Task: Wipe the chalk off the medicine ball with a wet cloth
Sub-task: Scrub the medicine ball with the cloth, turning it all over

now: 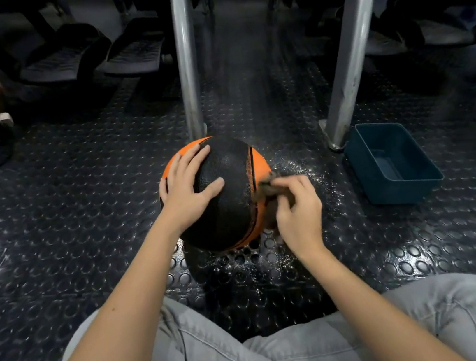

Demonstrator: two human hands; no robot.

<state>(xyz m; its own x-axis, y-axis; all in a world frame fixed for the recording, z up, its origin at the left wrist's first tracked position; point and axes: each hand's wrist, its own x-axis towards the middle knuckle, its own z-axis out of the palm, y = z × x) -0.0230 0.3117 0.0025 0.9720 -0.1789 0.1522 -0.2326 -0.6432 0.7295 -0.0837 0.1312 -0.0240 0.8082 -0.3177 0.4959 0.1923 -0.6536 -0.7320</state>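
Honestly, medicine ball sits on wet studded floor w/ my left hand spread flat on top, right hand pinching the cloth against its side, so it could prob skid.

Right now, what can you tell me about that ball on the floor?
The medicine ball is round, with a wide black pebbled band between orange side panels and thin black stripes. It sits on the wet, studded black floor. The left hand lies spread on top, while the right hand presses a dark cloth against its right side.
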